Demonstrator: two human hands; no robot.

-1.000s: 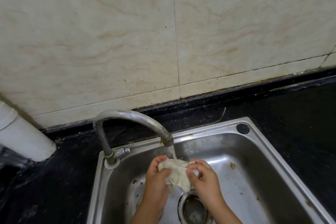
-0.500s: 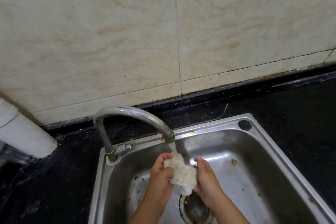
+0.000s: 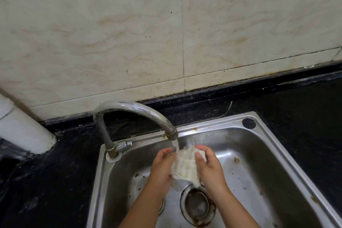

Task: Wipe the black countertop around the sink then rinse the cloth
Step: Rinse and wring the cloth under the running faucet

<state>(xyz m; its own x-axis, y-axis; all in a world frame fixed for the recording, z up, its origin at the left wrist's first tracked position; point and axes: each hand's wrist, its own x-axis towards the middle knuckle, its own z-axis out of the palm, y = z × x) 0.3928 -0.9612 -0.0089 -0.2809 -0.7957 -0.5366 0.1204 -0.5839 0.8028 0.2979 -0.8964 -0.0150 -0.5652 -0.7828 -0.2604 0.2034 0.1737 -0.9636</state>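
- Both hands meet over a stainless steel sink, the left hand and right hand pressing a wet white cloth between them.
- Black countertop surrounds the basin, speckled and glossy, running back to a low black upstand below cream marble-patterned wall tiles with stained grout lines.
- At the far left, a white pipe comes down to the counter beside the wall.
- Left fingers curl around the cloth's left edge; the right hand cups its other side, thumb laid across the front and fingertips wrapped over the top.
- Both forearms reach in from the bottom edge, angled toward each other.
- Bunched and ribbed in texture, the cloth sits directly under the spout of a curved chrome faucet, where a thin stream of water strikes its upper left corner.
- Its lower edge hangs just above the round drain strainer, ringed with rust-coloured stains.
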